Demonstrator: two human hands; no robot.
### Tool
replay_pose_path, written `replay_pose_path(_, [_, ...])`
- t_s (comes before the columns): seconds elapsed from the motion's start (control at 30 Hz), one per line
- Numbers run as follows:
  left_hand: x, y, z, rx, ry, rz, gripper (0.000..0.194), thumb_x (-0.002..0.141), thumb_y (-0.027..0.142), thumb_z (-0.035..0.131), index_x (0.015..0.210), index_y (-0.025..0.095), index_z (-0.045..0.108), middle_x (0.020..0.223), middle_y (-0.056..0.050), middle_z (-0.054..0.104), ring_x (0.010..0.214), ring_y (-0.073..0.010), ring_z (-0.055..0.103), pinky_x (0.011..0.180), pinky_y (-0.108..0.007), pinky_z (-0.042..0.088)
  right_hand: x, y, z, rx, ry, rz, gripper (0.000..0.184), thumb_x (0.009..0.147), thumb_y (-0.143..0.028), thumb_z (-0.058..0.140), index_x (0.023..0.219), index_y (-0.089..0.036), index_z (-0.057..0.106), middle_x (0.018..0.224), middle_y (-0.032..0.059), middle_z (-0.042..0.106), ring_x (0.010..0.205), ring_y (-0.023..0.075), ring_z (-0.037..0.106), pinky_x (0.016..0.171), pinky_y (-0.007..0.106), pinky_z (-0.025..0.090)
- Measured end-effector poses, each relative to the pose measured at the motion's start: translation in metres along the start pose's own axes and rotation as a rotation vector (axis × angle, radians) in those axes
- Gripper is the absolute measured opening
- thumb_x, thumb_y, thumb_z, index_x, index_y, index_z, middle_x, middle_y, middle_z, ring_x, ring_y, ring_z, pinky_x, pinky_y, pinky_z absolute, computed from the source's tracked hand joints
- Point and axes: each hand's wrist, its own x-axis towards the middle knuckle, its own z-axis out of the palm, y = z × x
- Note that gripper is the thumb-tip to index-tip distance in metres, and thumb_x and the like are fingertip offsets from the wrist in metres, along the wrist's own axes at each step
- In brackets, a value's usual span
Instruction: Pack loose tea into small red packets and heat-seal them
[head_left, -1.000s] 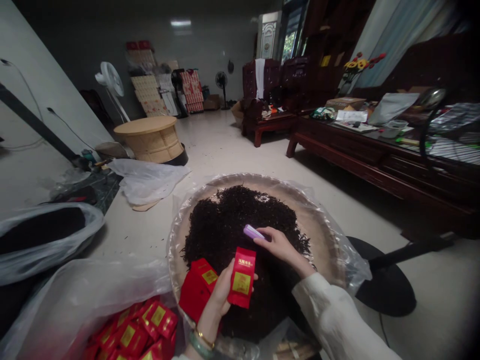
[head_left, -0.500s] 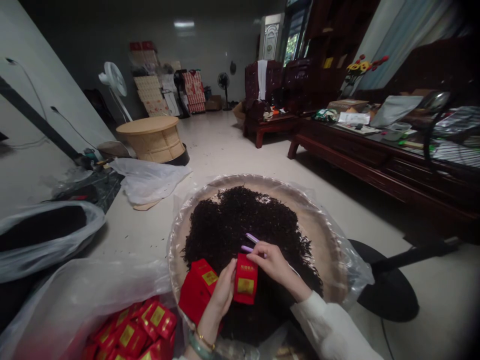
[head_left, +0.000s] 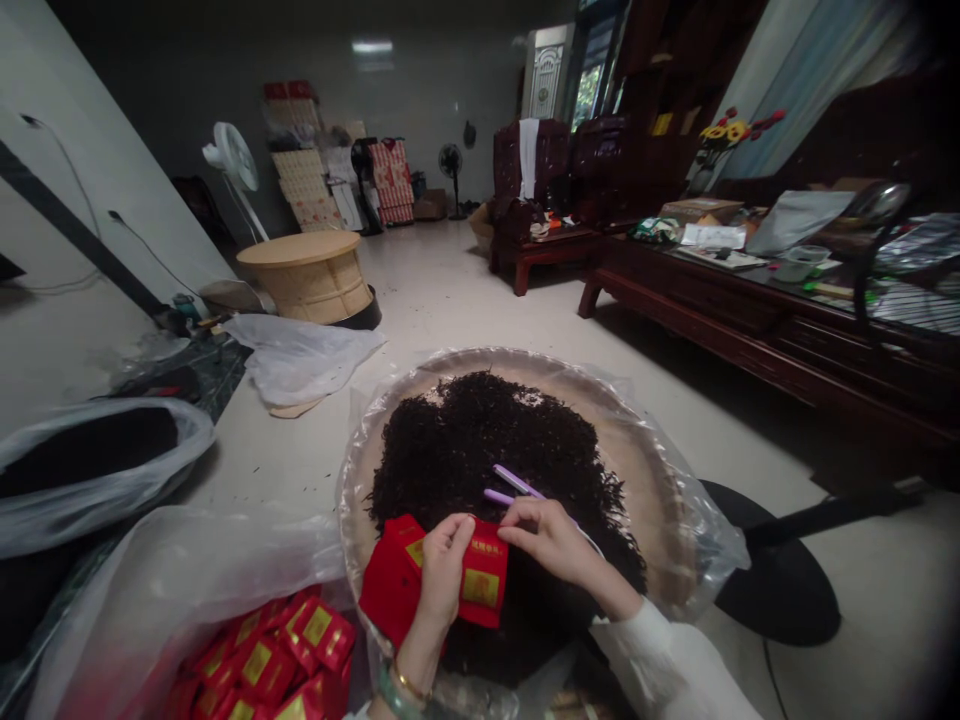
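Both my hands are over a heap of dark dried leaves that look like tea [head_left: 487,430], in a wide round tray [head_left: 660,480]. A red packet [head_left: 484,570] with gold lettering and a gold label hangs upright between them. My left hand [head_left: 444,565] pinches its top left edge between thumb and fingers. At the top right corner, my right hand [head_left: 551,540] has it between thumb and forefinger. A purple two-armed tool [head_left: 517,482] rests on the leaves just behind my right hand, its near end hidden. More flat red packets [head_left: 390,585] lie left of my left hand.
Filled red packets [head_left: 266,665] are piled in a clear plastic bag [head_left: 172,560] at lower left. Another bag of dark leaves [head_left: 97,450] stands beyond. A black fan base [head_left: 780,570] is right of the tray, near a long wooden table [head_left: 720,320].
The packet has turned from a narrow, edge-folded shape to a flatter, wider face. My left hand has shifted up to its top edge, and my right fingers have moved to the corner.
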Motion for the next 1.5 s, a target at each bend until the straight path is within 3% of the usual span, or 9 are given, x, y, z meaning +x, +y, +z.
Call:
replay_pose_path(0.2, [0.001,0.001,0.002,0.119,-0.050,0.055,0.027,0.060,0.040,0.077,0.066,0.016,0.066,0.061,0.000,0.065,0.060,-0.0141,0.057,0.058,-0.023,0.044,0.001,0.001,0.010,0.099,-0.012,0.050,0.016,0.080,-0.032,0.062,0.073,-0.018,0.064,0.070,0.0027,0.066,0.065,0.0179,0.061,0.060,0.027,0.043])
replay_pose_path(0.43, [0.000,-0.008,-0.003,0.071,-0.046,0.045,0.033,0.068,0.047,0.071,0.061,0.015,0.064,0.059,0.001,0.060,0.058,-0.0129,0.053,0.056,-0.022,0.041,-0.002,0.001,0.015,0.086,-0.051,0.045,0.024,0.084,-0.036,0.057,0.071,-0.017,0.064,0.064,0.0019,0.064,0.057,0.0161,0.058,0.053,0.025,0.039])
replay_pose_path(0.63, [0.001,-0.007,-0.005,0.017,-0.291,-0.152,0.047,0.061,0.038,0.081,0.100,0.015,0.066,0.090,-0.007,0.072,0.077,-0.0203,0.066,0.072,-0.029,0.051,0.007,0.020,0.011,0.092,0.117,0.088,0.035,0.088,-0.047,0.050,0.080,-0.017,0.067,0.073,0.0054,0.070,0.066,0.0198,0.063,0.058,0.028,0.049])
replay_pose_path(0.8, [0.003,-0.015,-0.010,-0.038,-0.304,-0.243,0.054,0.060,0.037,0.083,0.103,0.014,0.062,0.085,-0.009,0.072,0.066,-0.0199,0.067,0.065,-0.033,0.054,0.012,0.053,-0.003,-0.282,0.286,0.029,0.035,0.090,-0.038,0.048,0.116,-0.018,0.062,0.111,0.0115,0.067,0.100,0.0266,0.061,0.089,0.041,0.047])
replay_pose_path(0.9, [0.006,-0.018,-0.015,-0.127,-0.301,-0.284,0.057,0.062,0.037,0.082,0.109,0.015,0.059,0.086,-0.009,0.073,0.061,-0.0179,0.067,0.061,-0.030,0.054,0.012,0.070,-0.009,-0.564,0.214,0.032,0.043,0.085,-0.031,0.058,0.127,-0.020,0.055,0.114,0.0129,0.064,0.100,0.0285,0.058,0.088,0.043,0.047])
replay_pose_path(1.07, [0.008,-0.021,-0.019,-0.323,-0.387,-0.449,0.054,0.077,0.047,0.067,0.119,0.017,0.054,0.099,-0.014,0.072,0.067,-0.0230,0.071,0.059,-0.034,0.055,0.012,0.075,-0.006,-0.694,0.144,-0.004,0.042,0.083,-0.025,0.059,0.125,-0.018,0.055,0.109,0.0137,0.060,0.096,0.0275,0.056,0.086,0.040,0.049])
replay_pose_path(1.2, [0.011,-0.025,-0.020,-0.436,-0.396,-0.549,0.054,0.087,0.057,0.047,0.109,0.010,0.063,0.108,-0.018,0.070,0.066,-0.0205,0.069,0.059,-0.035,0.056,0.014,0.080,-0.008,-0.640,0.188,-0.037,0.033,0.087,-0.026,0.051,0.118,-0.015,0.057,0.105,0.0144,0.059,0.094,0.0266,0.057,0.085,0.040,0.050])
replay_pose_path(1.37, [0.014,-0.027,-0.021,-0.425,-0.319,-0.545,0.046,0.090,0.050,0.048,0.105,0.010,0.066,0.103,-0.016,0.072,0.062,-0.0175,0.067,0.057,-0.032,0.055,0.017,0.086,-0.025,-0.389,0.277,0.007,0.041,0.085,-0.033,0.053,0.123,-0.018,0.056,0.114,0.0142,0.062,0.103,0.0288,0.059,0.091,0.046,0.048])
replay_pose_path(1.5, [0.014,-0.026,-0.020,-0.392,-0.317,-0.579,0.048,0.090,0.051,0.047,0.106,0.009,0.065,0.101,-0.016,0.072,0.061,-0.0173,0.066,0.053,-0.031,0.055,0.016,0.053,-0.037,-0.075,0.028,0.142,0.057,0.088,-0.044,0.051,0.136,-0.014,0.047,0.103,0.0101,0.069,0.085,0.0242,0.065,0.072,0.037,0.054])
